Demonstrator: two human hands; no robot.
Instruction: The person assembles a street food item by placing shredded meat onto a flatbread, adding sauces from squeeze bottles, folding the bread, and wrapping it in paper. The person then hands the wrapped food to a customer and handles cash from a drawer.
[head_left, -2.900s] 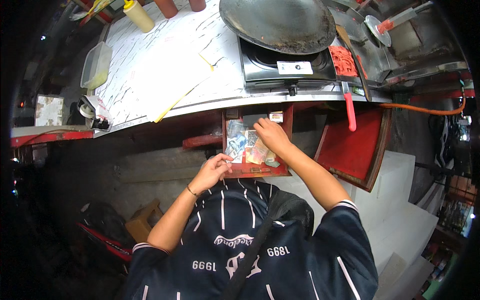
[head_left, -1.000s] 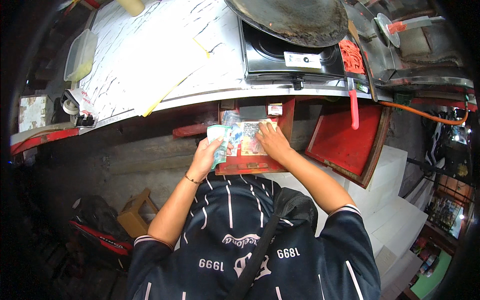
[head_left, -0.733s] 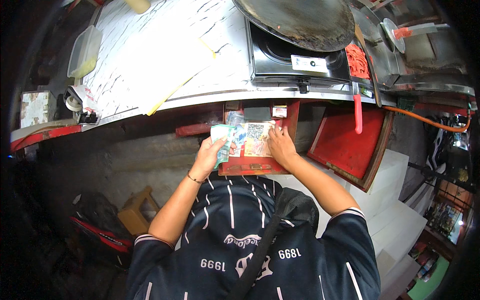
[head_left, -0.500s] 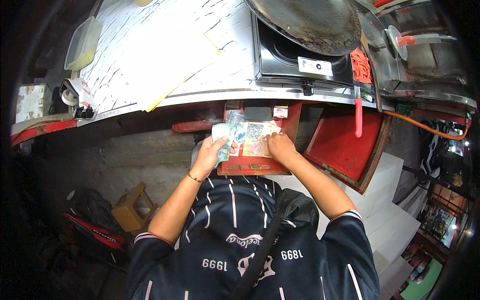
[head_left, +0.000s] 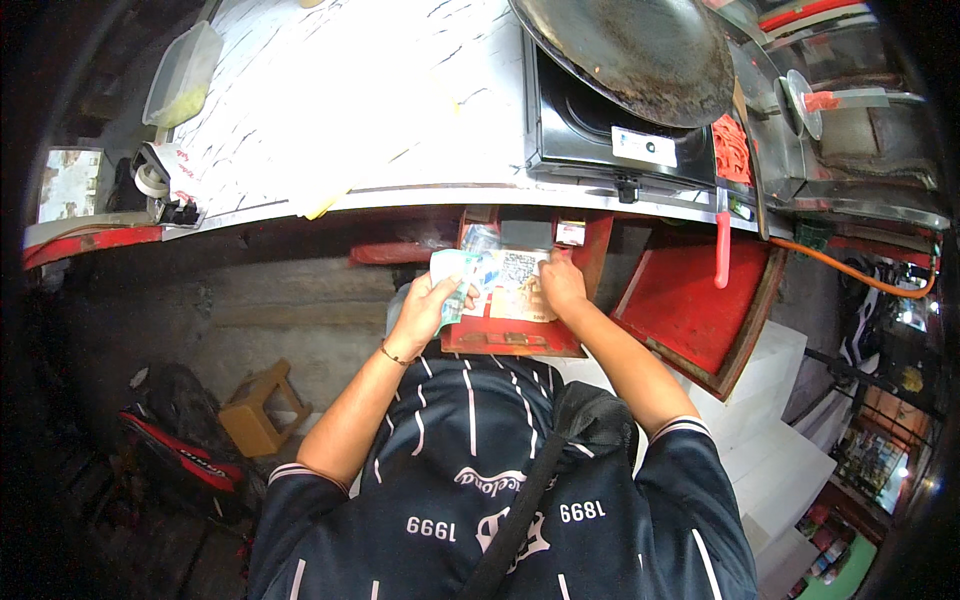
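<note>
Green banknotes (head_left: 450, 266) are held in my left hand (head_left: 425, 308), thumb on top, above the left part of an open red drawer (head_left: 495, 347). My right hand (head_left: 564, 288) is inside the drawer with its fingers closed at the right edge of an orange-yellow banknote (head_left: 520, 288). My fingers hide part of that note. Bluish notes (head_left: 480, 243) lie behind and left of it. A dark block (head_left: 524, 234) and a small white-and-red box (head_left: 570, 232) sit at the back of the drawer.
Above the drawer runs a white marbled counter (head_left: 380, 110) with a black stove (head_left: 580, 150) and a large round pan (head_left: 640, 60). A red-handled knife (head_left: 722, 240) juts past the counter edge. Right of the drawer is a red panel (head_left: 700, 300); a stool (head_left: 265, 408) stands left.
My right hand has shifted slightly left and away from me over the orange-yellow banknote. My left hand still holds the green banknotes. The whole view has shifted a little.
</note>
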